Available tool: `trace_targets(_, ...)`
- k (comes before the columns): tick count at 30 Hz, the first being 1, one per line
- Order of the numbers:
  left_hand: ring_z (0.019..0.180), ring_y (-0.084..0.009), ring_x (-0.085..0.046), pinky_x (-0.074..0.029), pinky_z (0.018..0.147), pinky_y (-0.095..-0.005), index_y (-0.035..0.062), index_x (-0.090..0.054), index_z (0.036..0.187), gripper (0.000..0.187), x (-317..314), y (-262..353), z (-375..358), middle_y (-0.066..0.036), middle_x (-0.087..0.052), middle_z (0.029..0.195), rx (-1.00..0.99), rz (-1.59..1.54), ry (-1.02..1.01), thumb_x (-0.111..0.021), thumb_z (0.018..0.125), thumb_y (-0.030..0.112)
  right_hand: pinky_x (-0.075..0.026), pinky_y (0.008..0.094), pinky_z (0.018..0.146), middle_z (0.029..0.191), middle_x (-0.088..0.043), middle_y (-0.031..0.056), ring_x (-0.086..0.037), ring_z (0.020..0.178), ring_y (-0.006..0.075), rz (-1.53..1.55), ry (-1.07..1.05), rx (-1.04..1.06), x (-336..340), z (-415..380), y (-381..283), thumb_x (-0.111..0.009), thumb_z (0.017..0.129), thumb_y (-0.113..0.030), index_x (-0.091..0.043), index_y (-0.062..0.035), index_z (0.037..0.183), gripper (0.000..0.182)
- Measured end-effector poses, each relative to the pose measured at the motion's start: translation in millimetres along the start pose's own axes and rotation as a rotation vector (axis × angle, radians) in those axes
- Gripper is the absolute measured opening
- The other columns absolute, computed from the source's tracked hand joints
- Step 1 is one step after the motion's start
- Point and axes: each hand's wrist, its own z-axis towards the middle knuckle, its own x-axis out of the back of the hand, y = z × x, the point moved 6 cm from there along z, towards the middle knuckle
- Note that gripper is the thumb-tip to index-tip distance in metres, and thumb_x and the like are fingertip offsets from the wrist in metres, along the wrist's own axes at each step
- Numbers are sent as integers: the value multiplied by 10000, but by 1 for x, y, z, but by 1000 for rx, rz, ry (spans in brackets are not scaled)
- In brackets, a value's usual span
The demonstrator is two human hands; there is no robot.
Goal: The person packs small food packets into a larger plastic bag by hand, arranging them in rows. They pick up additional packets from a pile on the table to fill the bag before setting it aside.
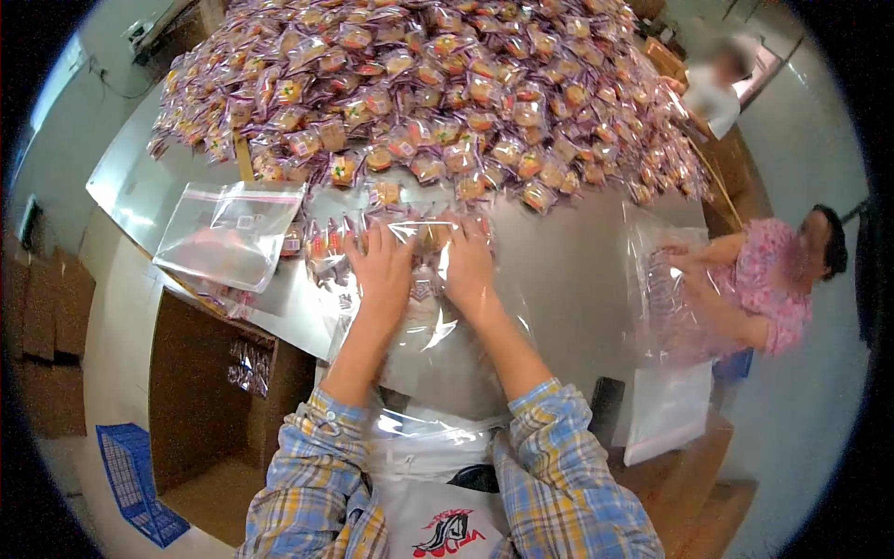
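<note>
Both hands are inside or under a large clear plastic bag point(433, 349) whose near end hangs toward my body. My left hand point(383, 261) rests on wrapped snack packets point(326, 244) at the bag's far end, fingers apart and pointing away from me. Beside it my right hand point(468, 270) lies over more packets, its fingers bent onto them. Plastic glare hides some fingertip contact. Just beyond the hands, single packets point(384, 194) lie on the metal table point(568, 270).
A huge heap of wrapped packets point(419, 84) covers the far table. Flat clear bags point(228, 238) lie at left. Below stand an open carton point(209, 391) and a blue basket point(135, 484). At right a person point(778, 270) handles another bag; a second person point(717, 84) stands farther back.
</note>
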Motion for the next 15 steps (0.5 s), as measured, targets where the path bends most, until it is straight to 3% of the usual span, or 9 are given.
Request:
trace_targets(3, 1273, -314, -544, -312, 1088, -689, 157, -628, 1375, 460, 2, 0, 0, -144, -610, 1337, 3, 12, -48, -615, 916, 172, -448, 525, 1094, 1322, -646, 145, -556, 1256, 388, -145, 23, 41, 2, -2, -7, -675, 855, -109, -674, -18, 1256, 411)
trace_targets(6, 1286, -274, -543, -319, 1084, -628, 212, -533, 1507, 666, -1, 3, -1, -122, -581, 1391, -75, 183, 27, -710, 873, 308, -455, 500, 1085, 1317, -652, 133, -576, 1233, 374, -154, 59, -10, 4, -2, -10, -706, 817, -105, -678, -36, 1257, 447)
trace_targets(8, 1290, -281, -544, -311, 1093, -641, 210, -545, 1491, 643, 1, 4, -3, -130, -568, 1449, -70, 129, -33, -701, 877, 321, -468, 484, 1073, 1332, -643, 114, -594, 1212, 354, -245, 79, 3, 0, -3, -13, -743, 791, -121, -682, -62, 1248, 465)
trace_targets(11, 1294, -290, -550, -310, 1093, -658, 208, -548, 1486, 606, -2, 0, -2, -143, -576, 1451, -82, 133, -82, -666, 898, 297, -447, 491, 1087, 1237, -685, 120, -598, 1197, 351, -314, 73, 46, -6, -3, -19, -589, 895, -108, -671, -53, 1258, 376)
trace_targets(15, 1294, -298, -556, -315, 1081, -678, 203, -560, 1468, 543, -12, 4, -1, -155, -584, 1449, -97, 224, -86, -607, 931, 272, -458, 476, 1060, 1169, -681, 103, -602, 1158, 332, -405, 15, 42, -16, -1, -23, -594, 905, -157, -674, -58, 1224, 344)
